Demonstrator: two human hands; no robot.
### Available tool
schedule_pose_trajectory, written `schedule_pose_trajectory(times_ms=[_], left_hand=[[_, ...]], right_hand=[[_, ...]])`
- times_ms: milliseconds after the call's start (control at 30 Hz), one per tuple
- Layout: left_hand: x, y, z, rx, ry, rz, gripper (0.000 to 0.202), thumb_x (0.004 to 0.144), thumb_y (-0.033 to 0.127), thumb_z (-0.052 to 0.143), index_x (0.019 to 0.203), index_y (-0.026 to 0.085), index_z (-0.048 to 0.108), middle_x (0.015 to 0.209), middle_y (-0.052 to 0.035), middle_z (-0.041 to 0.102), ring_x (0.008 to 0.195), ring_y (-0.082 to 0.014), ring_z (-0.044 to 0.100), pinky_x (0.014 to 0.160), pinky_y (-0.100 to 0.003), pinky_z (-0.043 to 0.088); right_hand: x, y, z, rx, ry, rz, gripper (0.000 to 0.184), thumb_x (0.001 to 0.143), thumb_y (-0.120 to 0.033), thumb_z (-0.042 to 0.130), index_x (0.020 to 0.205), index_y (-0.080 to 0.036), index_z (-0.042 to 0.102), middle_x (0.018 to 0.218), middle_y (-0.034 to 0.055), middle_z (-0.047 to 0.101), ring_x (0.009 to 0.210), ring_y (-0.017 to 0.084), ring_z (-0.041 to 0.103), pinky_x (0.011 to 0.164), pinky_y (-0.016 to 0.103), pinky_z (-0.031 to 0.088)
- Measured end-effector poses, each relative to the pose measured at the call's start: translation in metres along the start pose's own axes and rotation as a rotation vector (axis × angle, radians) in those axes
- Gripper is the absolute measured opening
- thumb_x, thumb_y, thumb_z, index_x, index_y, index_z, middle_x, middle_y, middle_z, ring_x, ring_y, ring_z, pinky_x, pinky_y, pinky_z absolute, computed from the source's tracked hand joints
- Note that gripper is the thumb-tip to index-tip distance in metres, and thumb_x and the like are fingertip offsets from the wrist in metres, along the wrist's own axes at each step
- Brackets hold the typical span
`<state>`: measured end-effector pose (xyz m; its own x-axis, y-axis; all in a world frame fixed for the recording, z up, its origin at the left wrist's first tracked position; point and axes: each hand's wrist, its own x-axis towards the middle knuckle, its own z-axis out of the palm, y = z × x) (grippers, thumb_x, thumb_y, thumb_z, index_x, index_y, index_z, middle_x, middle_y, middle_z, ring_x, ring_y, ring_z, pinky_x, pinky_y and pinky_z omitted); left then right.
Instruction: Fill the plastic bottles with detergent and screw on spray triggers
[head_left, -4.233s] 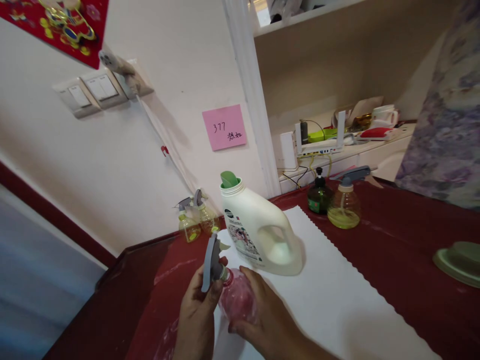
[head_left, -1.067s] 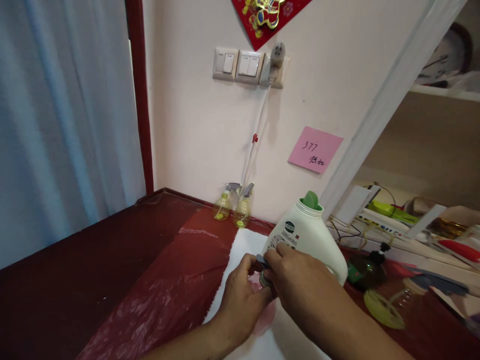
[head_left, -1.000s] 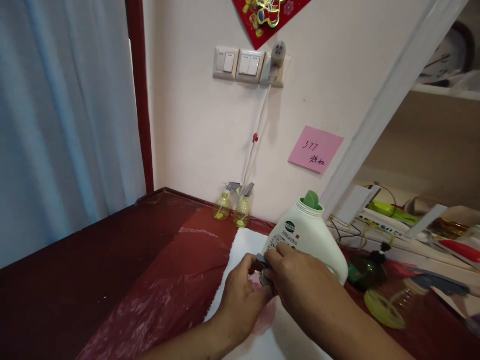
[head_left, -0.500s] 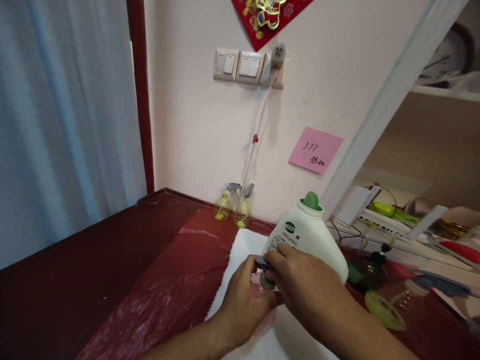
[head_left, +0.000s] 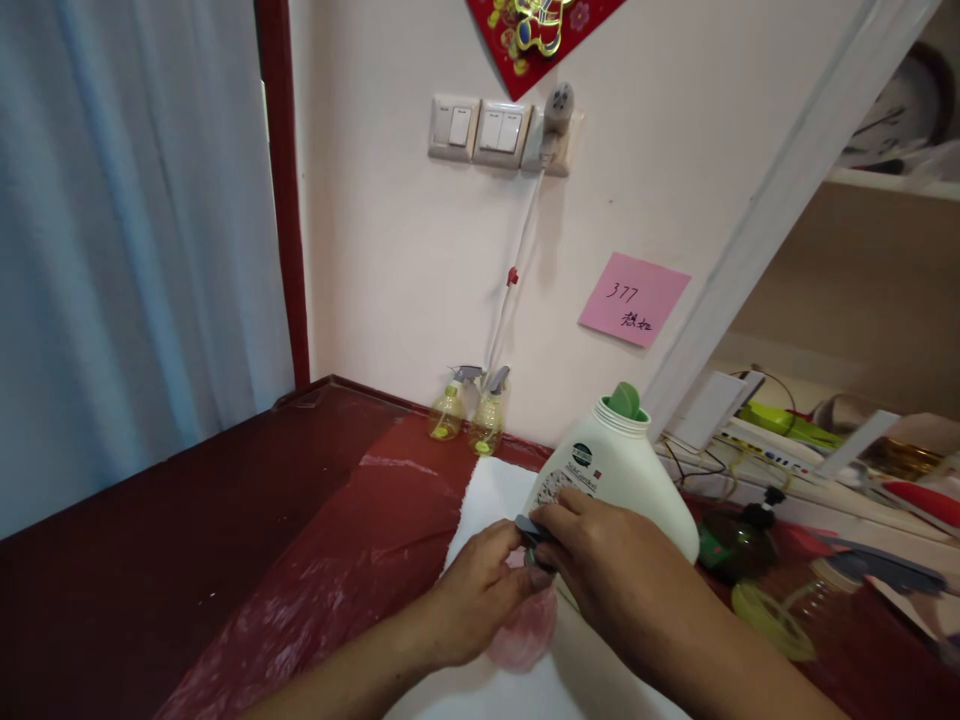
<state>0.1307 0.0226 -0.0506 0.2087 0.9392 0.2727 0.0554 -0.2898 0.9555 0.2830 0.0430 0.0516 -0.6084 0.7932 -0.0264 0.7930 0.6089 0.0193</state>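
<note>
A pink see-through spray bottle (head_left: 523,637) stands on a white cloth (head_left: 491,490), its upper part covered by fingers. My left hand (head_left: 476,590) is closed around the bottle's neck. From the right, my right hand (head_left: 604,555) grips the grey spray head (head_left: 528,529) at the bottle's top. Whether the head's collar sits fully on the neck is hidden. Just behind my right hand is a pale green jug (head_left: 630,470) with its mouth uncovered and a green piece (head_left: 624,400) sticking out of it.
Two small yellow spray bottles (head_left: 447,412) are against the wall. At right are a dark pump bottle (head_left: 742,540) and another yellow spray bottle (head_left: 787,610) lying tilted. Red plastic sheeting (head_left: 337,560) covers part of the dark table (head_left: 172,510). A cluttered shelf (head_left: 810,440) borders the right.
My left hand has shifted slightly, its thumb now higher near the neck, and more of the pink bottle's body shows. My right hand stays on the grey spray head.
</note>
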Motion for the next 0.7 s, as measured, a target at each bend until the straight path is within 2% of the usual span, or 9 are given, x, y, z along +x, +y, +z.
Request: schedule_pose_trajectory(times_ms=[100,233,300,367,433,500,600,700], left_hand=[[0.0,0.0,0.004,-0.008,0.027,-0.017,0.028,0.084,0.037,0.071,0.105,0.018,0.067,0.109,-0.007,0.071,0.102,-0.0265,0.062,0.09,-0.037,0.048],[0.002,0.001,0.016,0.0,0.196,-0.094,0.032,0.073,0.031,0.082,0.096,0.021,0.062,0.096,-0.0023,0.071,0.09,-0.0234,0.062,0.078,-0.032,0.048],[0.003,0.002,0.019,0.038,0.259,-0.095,0.029,0.072,0.029,0.082,0.091,0.02,0.062,0.092,-0.0023,0.07,0.089,-0.0239,0.062,0.077,-0.032,0.047],[0.004,0.003,0.017,0.086,0.271,-0.072,0.024,0.073,0.026,0.079,0.09,0.02,0.064,0.095,-0.0038,0.07,0.093,-0.0253,0.062,0.082,-0.034,0.047],[0.004,0.003,0.012,0.115,0.228,-0.032,0.02,0.077,0.024,0.074,0.095,0.019,0.067,0.103,-0.006,0.069,0.099,-0.0265,0.061,0.088,-0.036,0.046],[0.004,0.003,0.004,0.121,0.122,0.01,0.022,0.082,0.023,0.069,0.104,0.019,0.068,0.111,-0.0077,0.068,0.107,-0.0271,0.06,0.094,-0.038,0.045],[0.004,0.003,-0.007,0.111,-0.025,0.038,0.024,0.086,0.026,0.066,0.108,0.019,0.07,0.113,-0.0081,0.067,0.108,-0.0269,0.059,0.097,-0.038,0.045],[0.003,0.004,-0.009,0.109,-0.056,0.025,0.024,0.089,0.032,0.065,0.109,0.021,0.071,0.112,-0.0074,0.068,0.108,-0.0269,0.06,0.097,-0.039,0.044]], right_hand=[[-0.001,0.001,0.0,0.015,0.004,0.006,0.016,0.097,-0.014,0.057,0.102,-0.022,0.07,0.099,0.0054,0.068,0.087,0.026,0.071,0.066,0.034,0.038],[-0.001,-0.001,0.0,0.018,0.014,0.009,0.019,0.098,-0.016,0.056,0.106,-0.024,0.071,0.099,0.0053,0.068,0.086,0.026,0.071,0.065,0.034,0.038],[-0.001,-0.001,0.0,0.018,0.018,0.01,0.018,0.098,-0.017,0.057,0.105,-0.024,0.071,0.099,0.0053,0.068,0.087,0.026,0.071,0.065,0.034,0.038],[0.0,-0.002,0.001,0.013,0.021,0.011,0.018,0.097,-0.017,0.057,0.106,-0.024,0.071,0.098,0.005,0.068,0.087,0.026,0.071,0.065,0.034,0.039],[0.0,-0.001,0.002,-0.003,0.027,0.006,0.019,0.097,-0.016,0.057,0.108,-0.024,0.071,0.098,0.0052,0.068,0.086,0.027,0.071,0.065,0.034,0.038],[0.001,0.0,0.003,-0.011,0.03,-0.003,0.02,0.096,-0.015,0.057,0.107,-0.024,0.071,0.098,0.0057,0.068,0.086,0.028,0.071,0.064,0.035,0.038],[0.0,0.002,0.004,0.009,0.032,-0.011,0.018,0.096,-0.016,0.057,0.103,-0.024,0.071,0.097,0.0053,0.068,0.085,0.027,0.071,0.064,0.035,0.038],[-0.001,0.003,0.004,0.035,0.029,-0.002,0.018,0.097,-0.015,0.056,0.103,-0.023,0.071,0.098,0.005,0.068,0.087,0.027,0.071,0.067,0.035,0.04]])
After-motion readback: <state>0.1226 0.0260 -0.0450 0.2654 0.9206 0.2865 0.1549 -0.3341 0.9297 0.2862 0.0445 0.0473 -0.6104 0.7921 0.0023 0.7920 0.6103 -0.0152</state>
